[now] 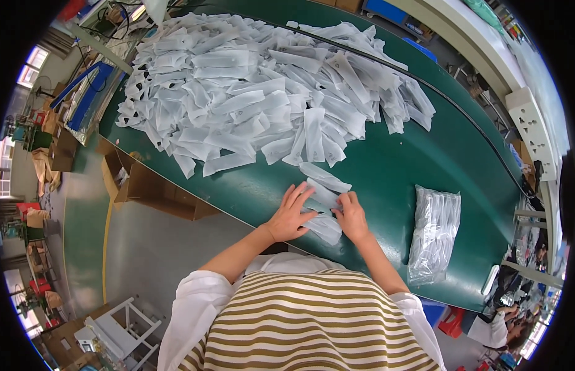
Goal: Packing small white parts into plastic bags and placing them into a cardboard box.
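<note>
Just in front of me, a few narrow frosted plastic pouches lie on the green table. My left hand rests over their left ends with its fingers spread. At the right end of the middle pouch, my right hand has its fingers bent, thumb and forefinger closed about the pouch's edge. One pouch lies just beyond the hands, and another sits nearer to me, below the fingers. What the pouches contain cannot be made out.
A broad heap of similar pouches covers the far side of the table. To the right lies a clear plastic bag packed with pouches. A black cable runs along the far edge. Below the left edge stands an open cardboard box.
</note>
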`<state>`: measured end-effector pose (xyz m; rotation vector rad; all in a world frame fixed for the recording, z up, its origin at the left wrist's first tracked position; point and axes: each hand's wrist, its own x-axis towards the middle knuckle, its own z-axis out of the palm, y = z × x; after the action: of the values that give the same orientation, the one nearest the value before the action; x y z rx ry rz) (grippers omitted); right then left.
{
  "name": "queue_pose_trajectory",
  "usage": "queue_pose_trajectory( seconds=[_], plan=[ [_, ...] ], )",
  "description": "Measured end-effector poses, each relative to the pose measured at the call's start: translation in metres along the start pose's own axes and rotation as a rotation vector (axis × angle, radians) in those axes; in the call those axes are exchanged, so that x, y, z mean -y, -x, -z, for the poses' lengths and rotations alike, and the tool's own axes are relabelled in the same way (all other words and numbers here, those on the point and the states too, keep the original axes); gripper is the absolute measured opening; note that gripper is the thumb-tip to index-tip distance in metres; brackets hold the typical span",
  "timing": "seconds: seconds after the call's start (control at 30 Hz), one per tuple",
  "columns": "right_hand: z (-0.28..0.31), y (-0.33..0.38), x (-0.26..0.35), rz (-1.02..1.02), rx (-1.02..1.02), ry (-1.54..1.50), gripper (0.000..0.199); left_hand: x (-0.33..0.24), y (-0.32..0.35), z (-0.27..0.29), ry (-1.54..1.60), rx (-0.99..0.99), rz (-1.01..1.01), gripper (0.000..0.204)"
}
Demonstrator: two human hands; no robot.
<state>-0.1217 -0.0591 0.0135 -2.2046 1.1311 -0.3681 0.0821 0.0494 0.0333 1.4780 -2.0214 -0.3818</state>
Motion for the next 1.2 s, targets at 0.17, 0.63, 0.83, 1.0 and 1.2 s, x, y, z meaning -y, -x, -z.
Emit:
queue_pose_trajectory(
  seconds=[0.17, 0.63, 0.83, 1.0, 1.2],
  plan=[
    [0.016, 0.0, 0.012, 0.308, 0.069, -0.047, 0.03, 0.021, 0.008, -0.017, 0.127, 0.14, -0.045, 0.047],
    [0.005, -0.032, -0.006, 0.295, 0.198, -0.087, 0.029, 0.015, -0.001, -0.005, -0.042, 0.042, -0.048, 0.062],
    [0.045, -0.114, 0.053, 0.622, -0.079, 0.035, 0.033, 0.017, 0.018, -0.022, -0.015, 0.156, -0.025, 0.062],
    [0.016, -0.184, 0.041, 0.613, -0.016, 0.345, 0.029, 0.004, 0.011, -0.024, -0.076, 0.157, -0.025, 0.061],
    [0.022, -0.135, 0.014, 0.348, -0.061, 0.051, 0.025, 0.011, 0.015, -0.02, -0.012, 0.109, -0.001, 0.063]
  ],
)
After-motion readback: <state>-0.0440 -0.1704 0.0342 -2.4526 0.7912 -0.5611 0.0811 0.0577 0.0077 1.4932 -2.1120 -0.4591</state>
